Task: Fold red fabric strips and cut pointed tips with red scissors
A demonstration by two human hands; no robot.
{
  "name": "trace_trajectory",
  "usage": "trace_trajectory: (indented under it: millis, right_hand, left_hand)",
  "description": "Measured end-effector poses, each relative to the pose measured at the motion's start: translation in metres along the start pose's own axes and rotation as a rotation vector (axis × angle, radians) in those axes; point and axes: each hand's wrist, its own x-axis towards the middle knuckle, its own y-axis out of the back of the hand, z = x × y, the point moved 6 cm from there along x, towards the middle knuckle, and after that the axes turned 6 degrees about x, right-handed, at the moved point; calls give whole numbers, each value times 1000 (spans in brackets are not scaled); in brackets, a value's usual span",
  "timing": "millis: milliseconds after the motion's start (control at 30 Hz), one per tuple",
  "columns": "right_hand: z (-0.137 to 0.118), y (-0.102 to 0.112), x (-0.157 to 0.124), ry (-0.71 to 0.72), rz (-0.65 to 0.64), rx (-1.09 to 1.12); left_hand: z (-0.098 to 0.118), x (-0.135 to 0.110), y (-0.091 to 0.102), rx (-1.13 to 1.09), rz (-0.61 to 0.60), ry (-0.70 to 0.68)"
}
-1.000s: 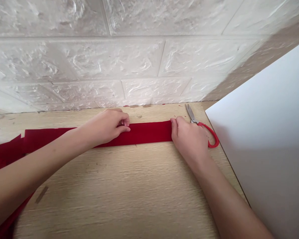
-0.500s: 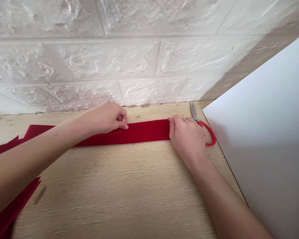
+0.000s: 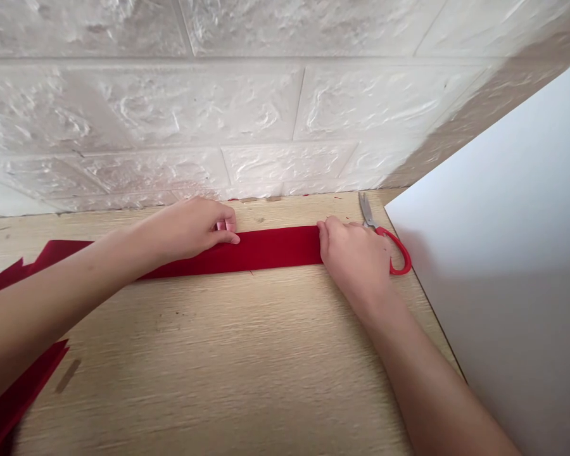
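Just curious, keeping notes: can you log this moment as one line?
left hand: on red fabric strip | right hand: at strip's end | beside it: red-handled scissors | under: wooden tabletop

matt red cloth (image 3: pixel 270 250), wood-grain tabletop (image 3: pixel 218 354), metal scissor blades (image 3: pixel 367 211), glossy red plastic handles (image 3: pixel 399 252), rough embossed wall (image 3: pixel 171 107)

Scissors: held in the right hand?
No, the red-handled scissors lie on the wooden tabletop beside the right hand, which rests on the red fabric strip.
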Motion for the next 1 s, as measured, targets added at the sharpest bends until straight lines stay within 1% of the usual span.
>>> trace_trajectory:
  millis: [133, 267, 333, 400, 467, 533, 733, 900, 1000]
  right_hand:
    - [1, -1, 2, -10, -29, -11]
    - [0, -2, 2, -22, -38, -11]
    - [1, -2, 3, -31, -51, -6]
    - [1, -3, 3, -41, -66, -2]
    - [1, -3, 4, -46, -76, 1]
    - [1, -3, 5, -49, -84, 4]
    - [3, -3, 4, -68, -94, 5]
    - [4, -4, 3, -58, -99, 15]
    - [4, -4, 4, -47, -88, 19]
  left_hand:
    - [-8, -4, -1, -67, 21, -34]
    - [-17, -10, -5, -34, 64, -52]
    - [-17, -14, -9, -29, 125, -122]
    - [-15, -18, -11, -46, 217, -218]
    - [-16, -20, -13, -52, 297, -275]
    - [-19, -21, -16, -55, 343, -276]
    - [-26, -20, -16, -160, 364, -266]
    - [-36, -20, -13, -172, 441, -195]
    - [-40, -17, -10, -163, 430, -152]
